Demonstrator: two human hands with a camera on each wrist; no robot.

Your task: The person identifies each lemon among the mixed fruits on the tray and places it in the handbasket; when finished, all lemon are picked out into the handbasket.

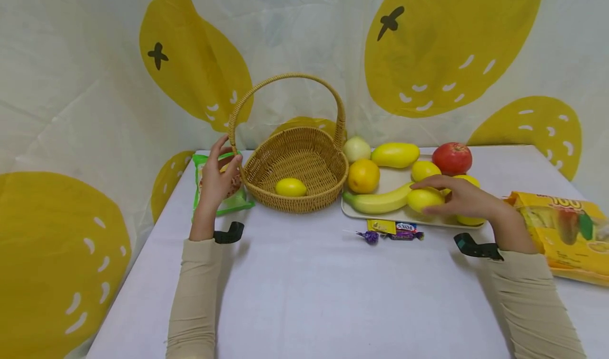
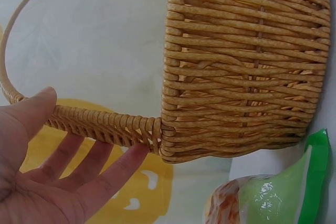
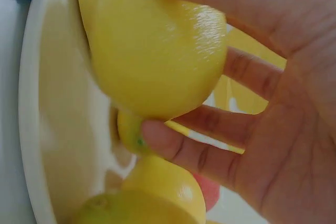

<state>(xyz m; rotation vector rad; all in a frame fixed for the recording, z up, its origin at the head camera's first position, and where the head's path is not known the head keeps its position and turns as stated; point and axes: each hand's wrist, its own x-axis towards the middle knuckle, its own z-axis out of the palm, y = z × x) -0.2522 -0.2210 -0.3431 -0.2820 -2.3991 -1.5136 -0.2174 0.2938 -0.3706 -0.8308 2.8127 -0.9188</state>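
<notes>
One lemon (image 1: 291, 187) is already lying inside the wicker basket (image 1: 328, 160), near its front wall, so a first part of the work appears to be done. A second lemon (image 1: 425, 199) is gripped by the right hand (image 1: 463, 198) on the white tray (image 1: 391, 179); in the right wrist view the fingers (image 3: 199, 156) and thumb are curled around it, and it seems to be still on or just above the tray surface, which cannot be told exactly. The basket is steadied by the left hand (image 1: 217, 176), whose straight fingers (image 2: 113, 174) and thumb are laid against the base of the handle (image 1: 285, 81) without closing round it. On the tray more fruit is left: a banana (image 1: 378, 201), an orange (image 1: 363, 175), a yellow mango (image 1: 395, 154), a red pomegranate (image 1: 452, 158), a pale onion (image 1: 357, 149) and other lemons. It is judged that the work is only at its beginning, since most items remain outside the basket. Wrapped candies (image 1: 392, 232) are lying on the table (image 1: 304, 295) in front of the tray, a green snack bag (image 1: 233, 203) beside the left hand, and a yellow bag (image 1: 566, 232) at the right.
</notes>
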